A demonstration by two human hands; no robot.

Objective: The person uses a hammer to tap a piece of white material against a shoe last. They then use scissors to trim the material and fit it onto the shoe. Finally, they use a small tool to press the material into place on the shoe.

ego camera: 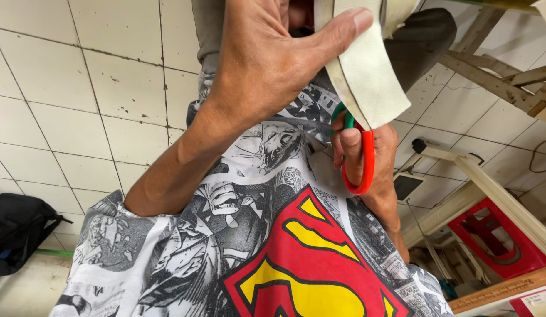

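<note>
a person's left hand (267, 58) pinches a strip of cream-coloured fabric (367, 82) between thumb and fingers, holding it up close to the head camera, the thumb pressed flat across the cloth's upper edge. just beneath, the right hand (367, 164) grips a pair of scissors with red and green handles (358, 155), fingers threaded through the loops; the blades are hidden behind the hanging cloth, so whether they are cutting cannot be told. the fabric's lower end overlaps the scissor handles. below both hands spreads a comic-print t-shirt (255, 252) with a large red and yellow emblem. white floor tiles (79, 88) lie to the left, with a black bag (17, 232) at the far left edge, and a wooden frame (496, 76) and a red plastic stool (499, 238) to the right.
</note>
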